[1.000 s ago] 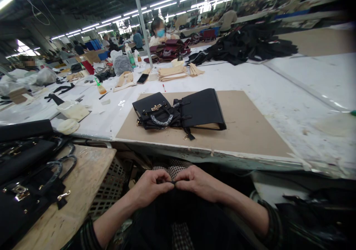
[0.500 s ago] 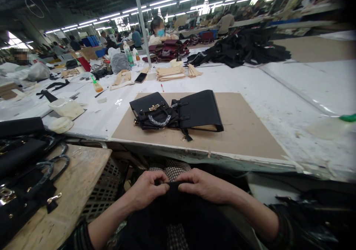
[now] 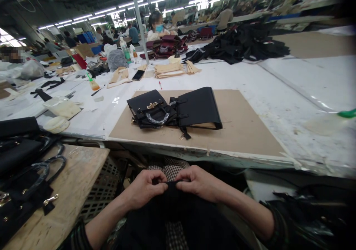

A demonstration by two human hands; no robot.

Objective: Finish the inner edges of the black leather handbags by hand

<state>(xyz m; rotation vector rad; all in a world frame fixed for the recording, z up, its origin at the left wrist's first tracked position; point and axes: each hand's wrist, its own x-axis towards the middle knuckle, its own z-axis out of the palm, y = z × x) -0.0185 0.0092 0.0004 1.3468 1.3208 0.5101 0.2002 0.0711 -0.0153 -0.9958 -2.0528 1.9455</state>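
Observation:
Low over my lap, below the table edge, my left hand point(image 3: 148, 189) and my right hand point(image 3: 196, 185) are close together. Each pinches the upper edge of a black piece of fabric point(image 3: 172, 192) between thumb and fingers. Its lower part merges with my dark clothing, so its full shape cannot be made out. Ahead on the table lies a black handbag point(image 3: 146, 100) with a gold clasp and a plastic-wrapped handle. A black bag panel point(image 3: 198, 109) with straps adjoins it on the right; whether the two are joined is unclear.
Brown board point(image 3: 241, 131) lies beneath the bags. More black handbags point(image 3: 19, 150) sit on a wooden surface point(image 3: 83, 168) at left. Farther back are tan pieces point(image 3: 168, 71), a phone point(image 3: 138, 75), a pole point(image 3: 139, 24) and a black pile point(image 3: 241, 44). A masked person point(image 3: 157, 27) sits opposite.
The view has shifted slightly, moving the table scene a little left and up. Both hands keep their pinch on the black fabric, with little other visible change.

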